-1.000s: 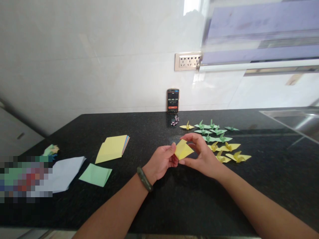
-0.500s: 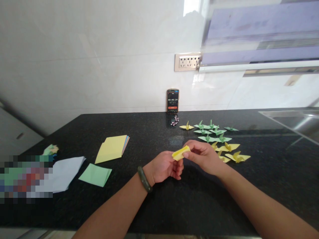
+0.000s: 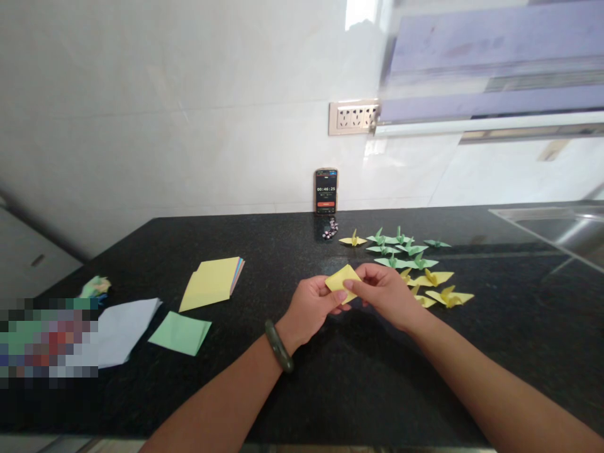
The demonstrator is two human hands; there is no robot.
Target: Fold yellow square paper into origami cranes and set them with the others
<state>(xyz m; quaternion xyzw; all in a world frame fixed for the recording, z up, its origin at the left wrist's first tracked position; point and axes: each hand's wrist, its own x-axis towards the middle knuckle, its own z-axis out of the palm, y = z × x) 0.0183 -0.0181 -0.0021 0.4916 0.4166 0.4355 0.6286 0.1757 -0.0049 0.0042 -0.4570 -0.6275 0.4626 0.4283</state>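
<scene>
A small folded piece of yellow paper (image 3: 340, 281) is held between both hands above the dark counter. My left hand (image 3: 309, 308) pinches its lower left part, thumb on top. My right hand (image 3: 384, 292) grips the right side, with the thumb pressed on the paper's face and the fingers behind. Just beyond and beside the right hand stand several folded yellow paper cranes (image 3: 449, 297), some partly hidden by that hand. Behind them are several green paper cranes (image 3: 406, 263), and one yellow crane (image 3: 353, 239) sits apart to their left.
On the left lie a stack of coloured paper (image 3: 210, 283) with yellow on top, green sheets (image 3: 180, 333) and white paper (image 3: 129, 330). A phone (image 3: 326, 192) showing a timer leans on the wall, a beaded strap (image 3: 331, 229) before it. A metal sink (image 3: 561, 233) is at right.
The yellow paper has turned from a narrow, edge-on strip to show a broader flat face. My left thumb has come onto it, and the left hand has moved slightly closer to the right.
</scene>
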